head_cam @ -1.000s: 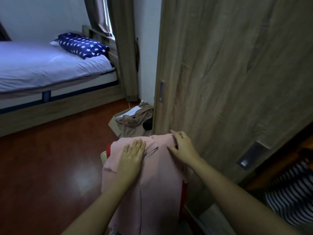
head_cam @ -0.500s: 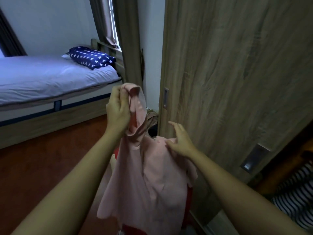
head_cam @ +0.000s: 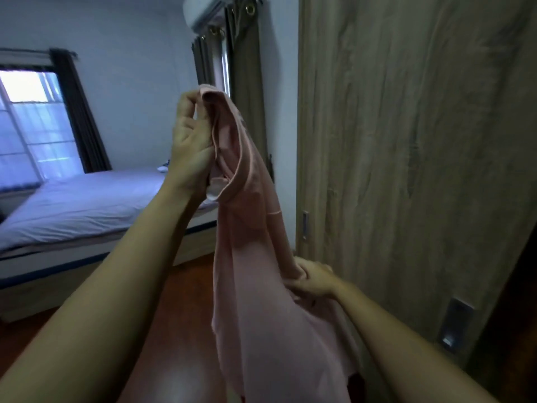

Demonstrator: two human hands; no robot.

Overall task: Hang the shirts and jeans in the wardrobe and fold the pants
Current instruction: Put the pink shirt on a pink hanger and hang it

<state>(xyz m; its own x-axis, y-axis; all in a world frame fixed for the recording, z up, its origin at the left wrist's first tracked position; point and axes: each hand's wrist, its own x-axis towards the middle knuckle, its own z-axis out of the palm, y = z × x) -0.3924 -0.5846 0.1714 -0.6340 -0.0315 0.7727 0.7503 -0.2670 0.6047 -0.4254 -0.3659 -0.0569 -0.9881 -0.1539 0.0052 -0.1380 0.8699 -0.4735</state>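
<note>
A pale pink garment (head_cam: 261,271) hangs in front of me, stretched from high centre down to the bottom edge of the view. My left hand (head_cam: 190,144) is raised at centre and pinches the garment's top edge, its fingers curled round the fabric. Lower and to the right, my right hand (head_cam: 312,279) grips a fold of the same garment near its middle. The wooden wardrobe door (head_cam: 406,155) stands just right of both hands, its recessed handle (head_cam: 456,324) low on the right. What kind of garment it is stays unclear.
A bed (head_cam: 81,207) with a pale sheet fills the left. Dark curtains (head_cam: 247,91) hang by a window beside the wardrobe, with an air conditioner (head_cam: 209,10) above. A second window (head_cam: 29,126) is at far left. Red-brown floor (head_cam: 180,330) lies below.
My left hand has lifted the pink garment's top much higher off the pile. My right hand went from resting on the fabric to gripping a fold. The view tilted upward.
</note>
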